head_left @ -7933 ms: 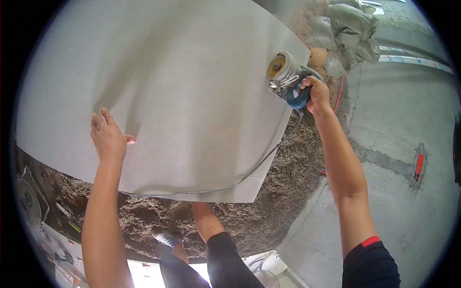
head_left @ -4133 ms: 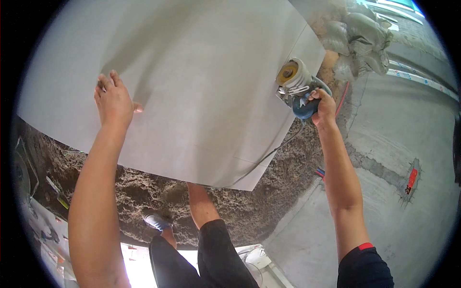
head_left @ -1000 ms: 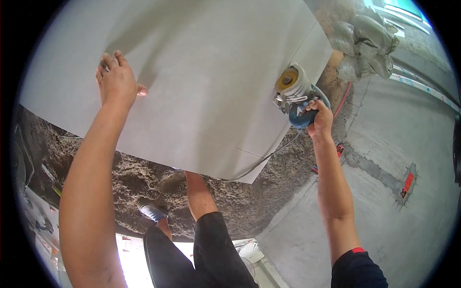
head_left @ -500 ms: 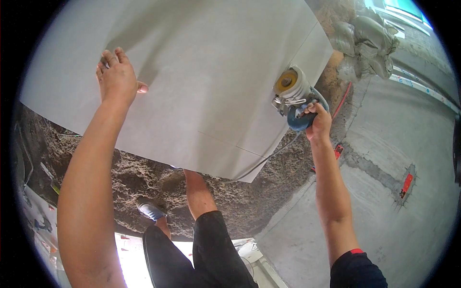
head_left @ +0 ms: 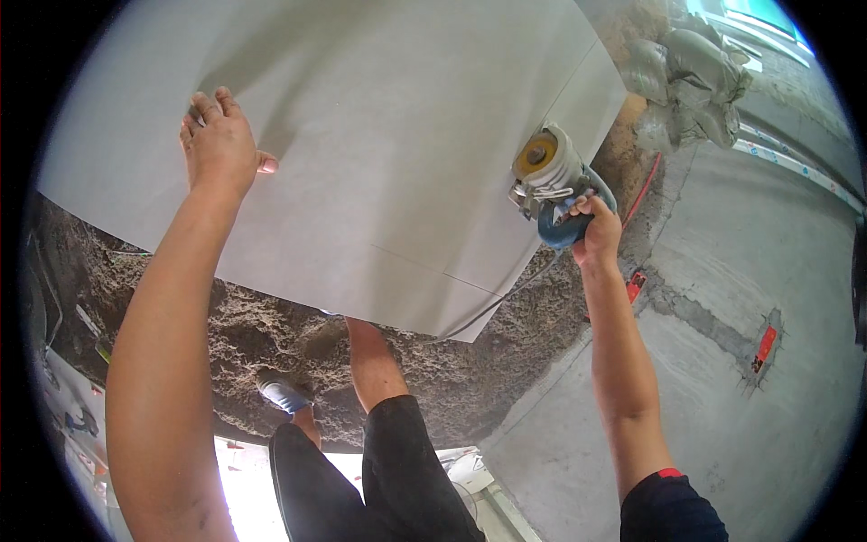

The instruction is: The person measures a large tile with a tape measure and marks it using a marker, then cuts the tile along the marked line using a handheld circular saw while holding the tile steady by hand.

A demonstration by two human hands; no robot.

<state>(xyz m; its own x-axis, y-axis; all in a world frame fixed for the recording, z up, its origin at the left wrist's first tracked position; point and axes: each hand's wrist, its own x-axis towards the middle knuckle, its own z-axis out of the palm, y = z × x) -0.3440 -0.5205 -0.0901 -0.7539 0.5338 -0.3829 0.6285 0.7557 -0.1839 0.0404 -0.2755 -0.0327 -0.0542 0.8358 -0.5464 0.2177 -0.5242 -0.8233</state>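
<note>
A large pale grey panel [head_left: 343,217] with thin lines marked on it fills the upper centre. My left hand [head_left: 223,144] rests on it at left, fingers spread, holding nothing. Near the panel's right edge sits a power tool [head_left: 549,163] with a yellow-centred pale housing, metal base and blue looped handle. My right hand [head_left: 596,226] grips that handle. The tool's cord runs down across the panel's lower right corner. A long line runs from the tool toward the far edge; the underside of the tool is hidden.
Rough brown mortar or soil [head_left: 262,334] lies around and below the panel, where my feet are. Filled bags [head_left: 691,68] are piled at upper right, near long strips [head_left: 795,176]. A grey concrete surface [head_left: 731,244] at right has red boxes [head_left: 766,348] set in it and red conduit [head_left: 641,194].
My left hand has moved farther up the panel. The tool, still in my right hand, has come slightly toward me along the right side. The view has shifted, raising the panel in the picture.
</note>
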